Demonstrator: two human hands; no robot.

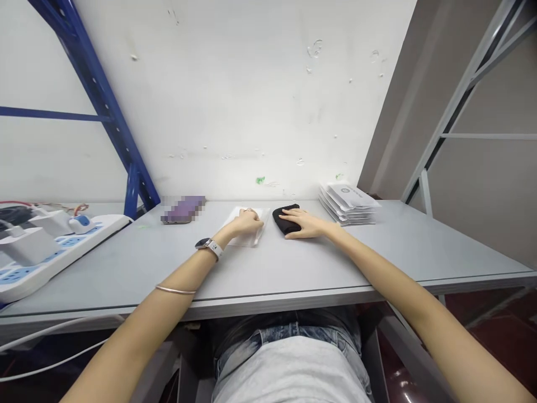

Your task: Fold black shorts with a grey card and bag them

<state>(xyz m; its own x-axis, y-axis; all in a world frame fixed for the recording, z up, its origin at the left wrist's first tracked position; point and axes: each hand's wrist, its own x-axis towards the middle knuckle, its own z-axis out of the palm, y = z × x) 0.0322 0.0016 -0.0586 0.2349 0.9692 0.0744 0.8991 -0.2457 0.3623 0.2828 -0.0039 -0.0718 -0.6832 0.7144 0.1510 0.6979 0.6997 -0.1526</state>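
Note:
My left hand (pixel 248 221) is curled closed on a clear plastic bag (pixel 251 239) that lies flat on the table. The bag's edges show around the hand, but the fingertips are partly hidden. Just to the right, my right hand (pixel 309 223) rests on a black folded item (pixel 283 222), possibly cloth. Its fingers stretch over the item's top, with the thumb apart along the near edge. A narrow gap separates the bag from the black item.
Behind my right hand stands a stack of white flat packets (pixel 350 204). A purple phone-like object (pixel 184 210), blurred, lies at the back left. On the far left is a power strip (pixel 62 254) with plugged-in chargers. A white wall (pixel 251 101) borders the grey table (pixel 293 268).

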